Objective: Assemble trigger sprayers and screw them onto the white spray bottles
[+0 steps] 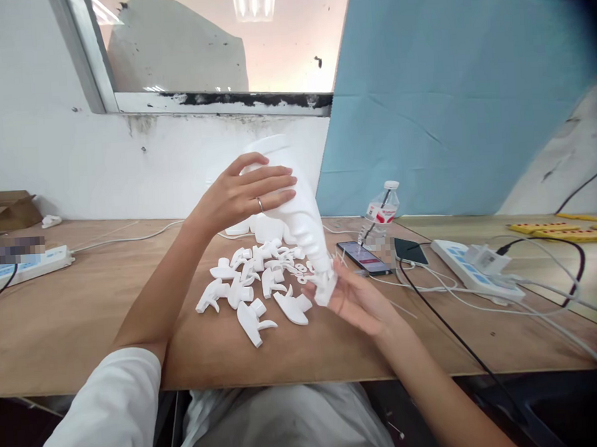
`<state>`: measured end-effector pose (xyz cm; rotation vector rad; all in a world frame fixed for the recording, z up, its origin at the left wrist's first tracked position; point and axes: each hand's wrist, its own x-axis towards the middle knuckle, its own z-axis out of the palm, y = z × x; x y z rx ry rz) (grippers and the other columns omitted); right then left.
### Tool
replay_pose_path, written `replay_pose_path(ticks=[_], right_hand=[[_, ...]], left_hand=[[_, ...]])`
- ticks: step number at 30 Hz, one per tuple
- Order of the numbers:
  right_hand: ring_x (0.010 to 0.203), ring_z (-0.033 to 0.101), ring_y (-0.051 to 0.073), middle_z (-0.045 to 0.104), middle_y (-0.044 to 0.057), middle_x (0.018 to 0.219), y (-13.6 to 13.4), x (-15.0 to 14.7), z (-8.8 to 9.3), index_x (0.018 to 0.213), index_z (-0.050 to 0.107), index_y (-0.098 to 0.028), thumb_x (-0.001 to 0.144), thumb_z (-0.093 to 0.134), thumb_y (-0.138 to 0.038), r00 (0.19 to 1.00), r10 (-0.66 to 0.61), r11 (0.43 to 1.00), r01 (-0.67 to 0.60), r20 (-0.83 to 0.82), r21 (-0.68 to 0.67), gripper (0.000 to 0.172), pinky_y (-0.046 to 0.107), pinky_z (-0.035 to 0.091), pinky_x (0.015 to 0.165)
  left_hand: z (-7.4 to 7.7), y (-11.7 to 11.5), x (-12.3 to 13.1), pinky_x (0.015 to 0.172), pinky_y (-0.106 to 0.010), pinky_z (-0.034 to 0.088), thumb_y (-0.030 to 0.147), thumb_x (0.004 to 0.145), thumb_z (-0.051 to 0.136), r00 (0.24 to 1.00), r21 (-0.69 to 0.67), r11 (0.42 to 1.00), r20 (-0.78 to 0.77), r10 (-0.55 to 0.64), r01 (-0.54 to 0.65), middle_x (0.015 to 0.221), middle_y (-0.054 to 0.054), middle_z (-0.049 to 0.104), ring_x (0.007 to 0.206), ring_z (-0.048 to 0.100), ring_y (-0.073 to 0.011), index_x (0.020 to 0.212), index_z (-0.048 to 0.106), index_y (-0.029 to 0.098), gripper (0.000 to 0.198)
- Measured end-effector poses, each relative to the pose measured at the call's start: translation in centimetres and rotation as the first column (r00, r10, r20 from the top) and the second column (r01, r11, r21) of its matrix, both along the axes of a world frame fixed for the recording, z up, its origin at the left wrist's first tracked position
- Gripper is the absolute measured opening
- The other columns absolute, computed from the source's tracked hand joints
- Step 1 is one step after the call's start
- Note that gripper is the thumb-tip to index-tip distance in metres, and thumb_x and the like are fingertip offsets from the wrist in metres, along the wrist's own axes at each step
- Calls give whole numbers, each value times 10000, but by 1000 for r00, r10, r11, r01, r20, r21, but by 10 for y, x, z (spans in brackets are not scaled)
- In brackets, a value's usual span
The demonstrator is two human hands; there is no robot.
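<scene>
Two hands at work: left hand (237,195) and right hand (360,297), both up over the tabletop (206,365), and both are occupied!
White bottle: raised and tilted, neck down toward the right hand; this bottle (302,213) hides part of the wall behind.
Left grip: fingers curved over the bottle's side, a ring on one of them; the thumb is out of sight.
Right grip: closed around the spray head (325,290) at the bottle's neck.
Loose spray heads: a scattered white cluster (293,308) right under the bottle, some overlapping.
Just beyond the right hand: a lit phone (363,257), a labelled water bottle (381,214) and a dark slab (410,251).
Right-side clutter: a power strip (453,261) trailing cords; one black cable (447,328) runs close by the right forearm.
Far left: another power strip (40,265), with a cardboard box (8,212) behind.
Backdrop: blue sheet (446,95) beside a window (294,50).
</scene>
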<state>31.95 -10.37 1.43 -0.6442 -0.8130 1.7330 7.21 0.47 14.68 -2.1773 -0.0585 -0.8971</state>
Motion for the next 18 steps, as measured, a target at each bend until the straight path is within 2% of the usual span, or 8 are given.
replay_pose_path(ticks=[4,7,9,11,13,14,16,18], right_hand=[[851,704,177,738,40,982,4,0,0,1014,659,-192,802,700,-238,989,-146,989,146,28,17,221,339,583,844],[791,686,184,724,22,887,3,-2,-2,913,653,-204,740,755,-274,938,-319,942,297,138,157,213,339,584,776],[733,663,189,694,5,797,0,-3,-5,871,638,-219,710,784,-314,789,-557,812,451,260,370,237,338,569,708],[716,642,193,672,6,783,-4,-2,-9,903,638,-227,714,782,-330,507,-789,595,492,346,635,259,346,549,686],[794,646,213,682,37,881,-5,-1,-14,949,635,-222,747,754,-310,257,-916,388,364,309,847,250,377,539,747],[862,651,226,685,58,957,-5,-1,-16,964,628,-219,767,733,-279,197,-946,306,270,258,913,232,395,532,790],[991,643,241,667,83,1095,-4,-1,-20,988,603,-224,798,683,-195,180,-973,162,99,143,982,209,422,516,860],[1070,622,246,639,78,1178,-1,-2,-23,1029,579,-247,814,625,-115,205,-976,64,-44,71,997,256,457,501,905]], left_hand=[[0,0,3,1102,-369,353,194,1014,372,1000,-53,999,-5,2,-3,1319,32,585,1289,483,-112,1247,483,336,295],[-1,3,3,1057,-372,378,188,995,392,999,-155,987,-32,30,-34,1227,38,636,1220,531,-124,1207,535,349,302],[-1,2,2,1026,-377,392,183,962,448,996,-246,967,-74,50,-67,1175,23,662,1164,564,-148,1182,577,340,300],[1,1,-2,997,-388,407,213,904,538,990,-368,923,-120,72,-111,1143,-2,678,1120,587,-190,1170,614,315,295],[2,1,-10,956,-382,436,273,827,633,979,-528,829,-172,105,-182,1121,-18,687,1074,609,-228,1162,642,293,335],[4,1,-15,926,-368,455,307,789,671,971,-616,755,-206,122,-226,1114,-18,690,1046,620,-238,1162,649,288,374],[6,5,-27,856,-328,489,364,738,713,948,-774,551,-295,122,-312,1113,-8,694,997,641,-243,1162,654,288,435],[7,10,-36,806,-299,509,399,730,716,926,-871,322,-373,57,-371,1118,2,697,977,653,-244,1152,660,288,440]])
